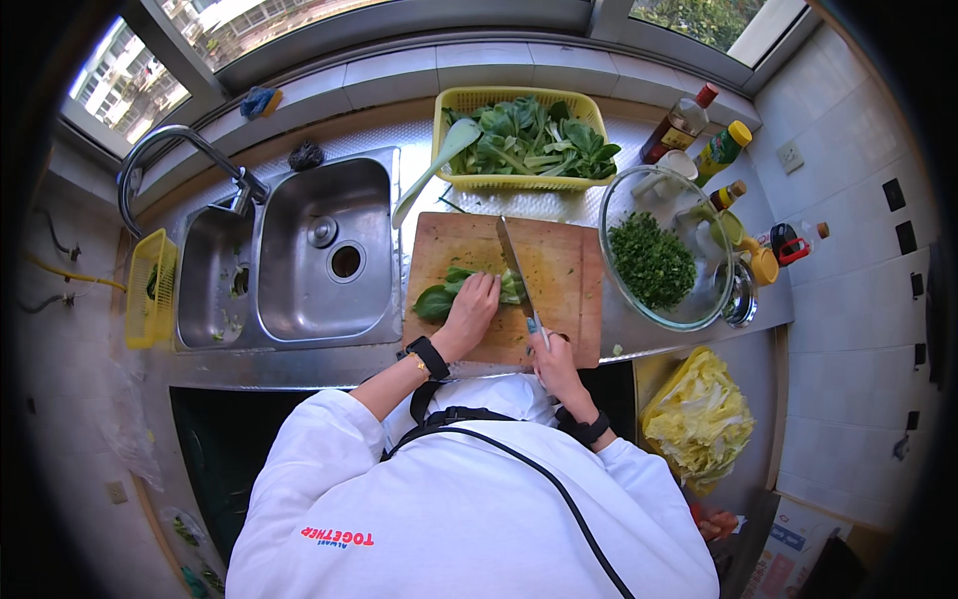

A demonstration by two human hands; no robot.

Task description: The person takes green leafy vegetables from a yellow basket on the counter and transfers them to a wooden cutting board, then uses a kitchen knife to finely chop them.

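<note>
My left hand [475, 303] presses down on a bunch of leafy greens [436, 299] lying across the wooden cutting board [565, 262]. The leaves stick out to the left of the hand, and pale stalk ends [512, 287] show on its right. In my right hand [552, 359] is the handle of a kitchen knife. The knife's blade [515, 254] points away from me, close beside the stalk ends. Whether it touches them I cannot tell. Small green scraps are scattered over the board.
Behind the board stands a yellow plastic basket [524, 182] of greens, with a pale green spatula [430, 176] leaning on it. At right is a glass bowl [666, 323] holding chopped greens, near several bottles [677, 123]. A double steel sink [329, 299] lies left; napa cabbage [700, 419] sits lower right.
</note>
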